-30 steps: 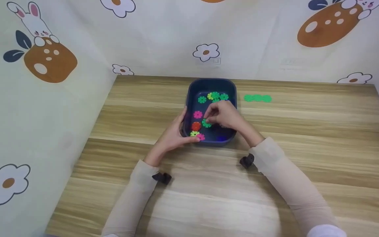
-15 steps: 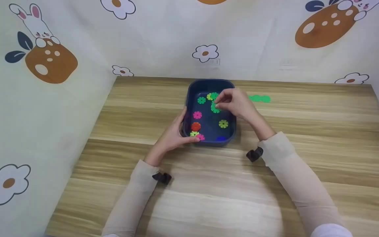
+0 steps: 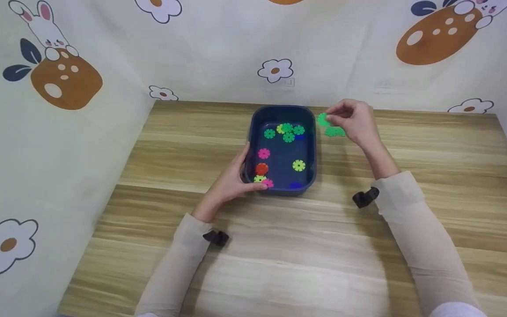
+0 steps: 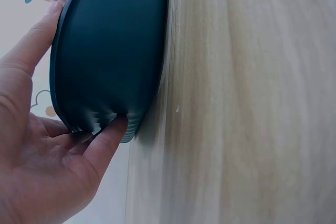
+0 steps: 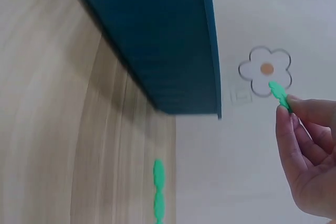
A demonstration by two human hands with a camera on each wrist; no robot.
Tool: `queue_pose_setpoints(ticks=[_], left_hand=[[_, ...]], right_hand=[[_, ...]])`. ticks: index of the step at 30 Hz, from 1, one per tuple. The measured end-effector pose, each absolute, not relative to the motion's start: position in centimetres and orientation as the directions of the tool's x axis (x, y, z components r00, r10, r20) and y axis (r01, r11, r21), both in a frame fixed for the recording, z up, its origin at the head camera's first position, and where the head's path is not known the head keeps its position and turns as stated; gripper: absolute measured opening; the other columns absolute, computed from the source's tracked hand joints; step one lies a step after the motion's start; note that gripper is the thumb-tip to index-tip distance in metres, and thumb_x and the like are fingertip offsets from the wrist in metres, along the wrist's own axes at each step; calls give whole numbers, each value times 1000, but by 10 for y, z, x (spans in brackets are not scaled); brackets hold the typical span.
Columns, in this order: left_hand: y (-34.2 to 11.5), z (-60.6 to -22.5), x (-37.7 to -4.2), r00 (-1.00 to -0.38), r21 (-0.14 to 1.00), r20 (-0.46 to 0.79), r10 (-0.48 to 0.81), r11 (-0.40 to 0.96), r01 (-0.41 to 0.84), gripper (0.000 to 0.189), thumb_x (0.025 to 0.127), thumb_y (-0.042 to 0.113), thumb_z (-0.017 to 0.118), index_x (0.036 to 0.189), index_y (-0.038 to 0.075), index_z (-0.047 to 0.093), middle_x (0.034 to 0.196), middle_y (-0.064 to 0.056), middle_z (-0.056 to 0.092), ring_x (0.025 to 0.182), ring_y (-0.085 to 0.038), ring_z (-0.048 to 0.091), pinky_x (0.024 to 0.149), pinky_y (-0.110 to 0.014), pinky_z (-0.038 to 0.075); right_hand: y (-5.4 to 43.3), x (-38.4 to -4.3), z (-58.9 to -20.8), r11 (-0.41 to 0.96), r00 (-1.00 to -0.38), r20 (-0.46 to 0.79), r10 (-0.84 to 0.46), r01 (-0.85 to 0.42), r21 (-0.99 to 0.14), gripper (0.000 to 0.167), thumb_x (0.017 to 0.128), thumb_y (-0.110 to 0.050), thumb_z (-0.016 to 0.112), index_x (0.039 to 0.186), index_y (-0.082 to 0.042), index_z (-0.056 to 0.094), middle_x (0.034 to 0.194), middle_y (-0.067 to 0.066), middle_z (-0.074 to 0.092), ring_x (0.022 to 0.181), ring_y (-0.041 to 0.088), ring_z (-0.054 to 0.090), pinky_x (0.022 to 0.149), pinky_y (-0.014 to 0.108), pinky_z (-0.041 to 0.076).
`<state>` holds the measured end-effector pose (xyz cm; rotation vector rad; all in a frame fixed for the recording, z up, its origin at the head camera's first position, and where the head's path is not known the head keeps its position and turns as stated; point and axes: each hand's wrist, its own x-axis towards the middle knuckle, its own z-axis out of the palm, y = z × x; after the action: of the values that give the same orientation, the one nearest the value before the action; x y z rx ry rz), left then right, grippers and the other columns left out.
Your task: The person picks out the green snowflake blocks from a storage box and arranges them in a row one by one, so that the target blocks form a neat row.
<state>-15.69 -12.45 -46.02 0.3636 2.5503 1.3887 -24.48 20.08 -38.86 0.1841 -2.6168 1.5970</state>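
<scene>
A dark blue plastic bin (image 3: 282,165) stands on the table with flower-shaped plastic discs inside. My left hand (image 3: 229,182) grips its near left corner, thumb on the front rim and fingers along the side; the left wrist view shows the fingers (image 4: 107,142) against the bin's wall. To the right of the bin, my right hand (image 3: 355,123) pinches a green notched disc (image 5: 279,96) between thumb and fingertips, raised above the table. Just below it lies a row of green discs (image 3: 333,131), partly hidden by the hand.
Inside the bin are green discs (image 3: 288,137), a pink disc (image 3: 263,153), an orange-red disc (image 3: 262,168), a yellow disc (image 3: 299,165) and a blue disc (image 3: 296,185). A patterned wall covering (image 3: 218,53) borders the back edge of the wooden table (image 3: 434,185).
My right hand has lifted a green disc out of the bin and carried it rightward, over the green row on the table. The left hand has stayed on the bin.
</scene>
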Motion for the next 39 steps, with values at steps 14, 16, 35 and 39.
queue_pose_setpoints(ticks=[14, 16, 35, 39], left_hand=[[-124, -461, -156, -948, 845, -78, 308, 525, 101, 120, 73, 36, 89, 162, 22, 9, 168, -9, 14, 154, -31, 19, 124, -55, 21], [-124, -460, -156, -948, 846, -85, 307, 525, 94, 120, 73, 36, 89, 162, 22, 9, 168, -9, 14, 155, -31, 19, 124, -55, 20], [-123, -459, -156, -949, 843, -97, 299, 531, 81, 119, 74, 36, 89, 162, 24, 9, 169, -7, 13, 154, -30, 19, 124, -55, 21], [-123, -459, -157, -947, 841, -89, 308, 533, 94, 119, 74, 35, 88, 162, 23, 8, 169, -8, 12, 155, -31, 18, 124, -55, 20]], right_hand=[[267, -260, -417, 382, -990, 28, 137, 27, -924, 13, 89, -4, 73, 100, 3, 71, 74, -16, 66, 68, -4, 66, 67, 13, 56], [275, -261, -422, 392, -988, 3, 154, 58, -918, 13, 89, -4, 72, 101, 2, 71, 74, -16, 65, 69, -4, 65, 68, 13, 57], [302, -270, -452, 665, -958, -158, 241, 281, -692, 19, 88, -7, 72, 103, 4, 70, 86, 2, 68, 96, 24, 57, 84, 27, 43], [299, -270, -451, 702, -967, -120, 224, 246, -668, 15, 87, -4, 72, 97, 6, 71, 85, 8, 69, 99, 31, 57, 86, 33, 43]])
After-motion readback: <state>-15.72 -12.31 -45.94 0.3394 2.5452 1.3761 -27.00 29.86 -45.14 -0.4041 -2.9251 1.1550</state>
